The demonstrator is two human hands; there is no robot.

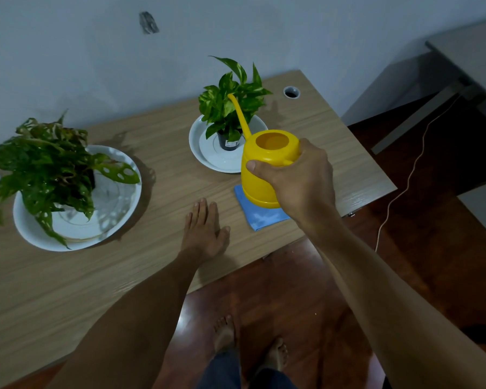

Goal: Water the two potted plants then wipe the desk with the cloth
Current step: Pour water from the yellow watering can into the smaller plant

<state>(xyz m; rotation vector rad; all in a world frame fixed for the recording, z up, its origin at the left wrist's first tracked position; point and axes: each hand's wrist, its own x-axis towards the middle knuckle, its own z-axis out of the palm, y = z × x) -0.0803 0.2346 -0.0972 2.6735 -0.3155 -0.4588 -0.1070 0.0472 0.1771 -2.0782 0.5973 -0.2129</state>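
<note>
Right hand [298, 175] grips yellow watering can [264, 167], spout among the small plant's [230, 99] leaves; left hand [205, 234] flat, open on tabletop [157, 141]. Tip slowly, aim at the soil. Cloth [260, 217] under can.

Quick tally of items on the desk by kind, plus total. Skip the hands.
Potted plants: 2, one at left, one at the back
White plates: 2, left, back
Yellow watering can: 1, held in the right hand, so above the desk
Blue cloth: 1
Total: 6
</note>
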